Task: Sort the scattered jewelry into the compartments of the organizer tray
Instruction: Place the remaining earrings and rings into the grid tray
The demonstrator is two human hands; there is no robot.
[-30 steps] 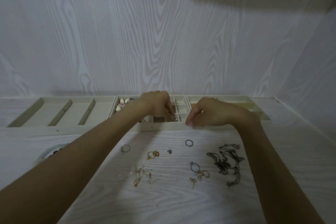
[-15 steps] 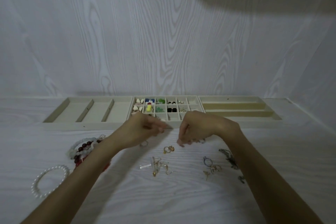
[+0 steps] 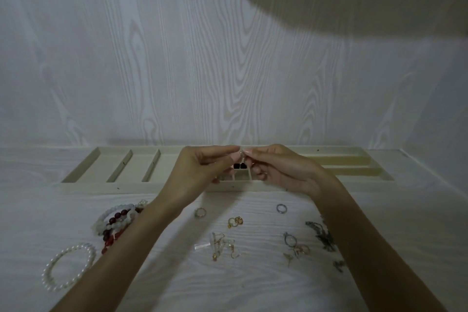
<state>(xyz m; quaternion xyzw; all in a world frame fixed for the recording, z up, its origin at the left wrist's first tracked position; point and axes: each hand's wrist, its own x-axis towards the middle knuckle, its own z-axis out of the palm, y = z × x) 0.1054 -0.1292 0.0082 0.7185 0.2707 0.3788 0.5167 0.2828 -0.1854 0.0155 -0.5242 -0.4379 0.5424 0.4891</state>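
Both hands, left hand [image 3: 200, 172] and right hand [image 3: 281, 172], having risen from the white woodgrain bench, are pinching one tiny silvery piece [image 3: 240, 158] over the cream compartmented organizer tray [image 3: 83, 175] at 12 o'clock, nearing placement.

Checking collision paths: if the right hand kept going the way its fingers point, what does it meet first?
The right hand points left, and its fingertips already meet the left hand over the organizer tray, pinching a tiny item too small to identify. Depth looks matched, though uncertain.
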